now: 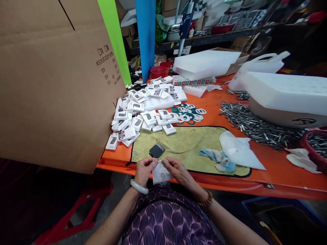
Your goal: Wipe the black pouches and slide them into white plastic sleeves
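A small translucent plastic bag (pixel 161 174) with a printed triangle mark hangs between my hands at the table's front edge. My left hand (pixel 146 169) pinches its top edge on one side, and my right hand (pixel 176 168) pinches the other side. Just beyond my fingers, a dark flat rounded-square device (pixel 157 150) lies on the yellow-green cloth mat (pixel 184 141). Whether anything is inside the bag cannot be made out.
Many small white boxes (pixel 148 117) are heaped back left, beside a large cardboard carton (pixel 56 88). Rings (pixel 189 114) lie behind the mat. Right are a crumpled blue-white rag (pixel 218 159), a white plastic bag (pixel 237 149), metal pins (pixel 250 124) and white foam (pixel 286 88).
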Tool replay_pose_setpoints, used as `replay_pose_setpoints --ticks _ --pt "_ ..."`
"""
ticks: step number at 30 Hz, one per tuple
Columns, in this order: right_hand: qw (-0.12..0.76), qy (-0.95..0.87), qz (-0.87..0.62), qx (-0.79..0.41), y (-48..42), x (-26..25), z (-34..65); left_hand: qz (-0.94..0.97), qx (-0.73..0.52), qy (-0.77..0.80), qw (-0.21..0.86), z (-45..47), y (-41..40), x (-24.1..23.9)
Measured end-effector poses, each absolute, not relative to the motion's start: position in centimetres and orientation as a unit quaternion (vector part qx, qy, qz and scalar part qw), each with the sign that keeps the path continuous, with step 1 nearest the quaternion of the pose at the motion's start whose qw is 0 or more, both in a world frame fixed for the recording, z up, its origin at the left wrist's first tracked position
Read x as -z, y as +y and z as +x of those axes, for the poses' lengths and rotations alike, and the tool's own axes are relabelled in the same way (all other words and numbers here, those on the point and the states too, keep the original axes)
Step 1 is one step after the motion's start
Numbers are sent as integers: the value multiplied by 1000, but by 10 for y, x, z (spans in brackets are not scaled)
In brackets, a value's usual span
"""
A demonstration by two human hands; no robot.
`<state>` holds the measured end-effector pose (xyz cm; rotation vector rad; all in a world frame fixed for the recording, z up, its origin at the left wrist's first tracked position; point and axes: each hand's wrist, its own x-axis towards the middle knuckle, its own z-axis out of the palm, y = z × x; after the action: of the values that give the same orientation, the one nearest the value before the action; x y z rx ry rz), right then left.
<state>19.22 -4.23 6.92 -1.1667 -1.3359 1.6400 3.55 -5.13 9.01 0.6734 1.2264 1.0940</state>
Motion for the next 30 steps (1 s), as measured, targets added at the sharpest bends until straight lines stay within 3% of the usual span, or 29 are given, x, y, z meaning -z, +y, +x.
replay_pose_setpoints --ticks 5,10,14,17,20,24,27,30 --pt "332 -521 -451 -644 -50 -66 185 187 -486 467 715 37 -57 -94" --pt "378 -499 -463 -627 -52 -71 181 232 -404 430 773 27 -59 -90" --pt "342 -472 -373 -722 -53 -77 184 370 -327 465 735 5 -55 -87" --pt "292 -518 -351 -723 -42 -73 189 447 -309 465 699 -10 -50 -86" --pt "306 -581 -430 -619 -18 -57 192 555 -282 494 607 -19 -47 -83" --pt "318 -689 -567 -321 15 -29 189 683 -232 552 419 -25 -47 -78" --pt "244 -730 -610 -188 27 -15 181 717 -217 537 388 -29 -47 -76" --pt "204 -733 -628 -163 33 -8 174 733 -223 520 378 -34 -46 -76"
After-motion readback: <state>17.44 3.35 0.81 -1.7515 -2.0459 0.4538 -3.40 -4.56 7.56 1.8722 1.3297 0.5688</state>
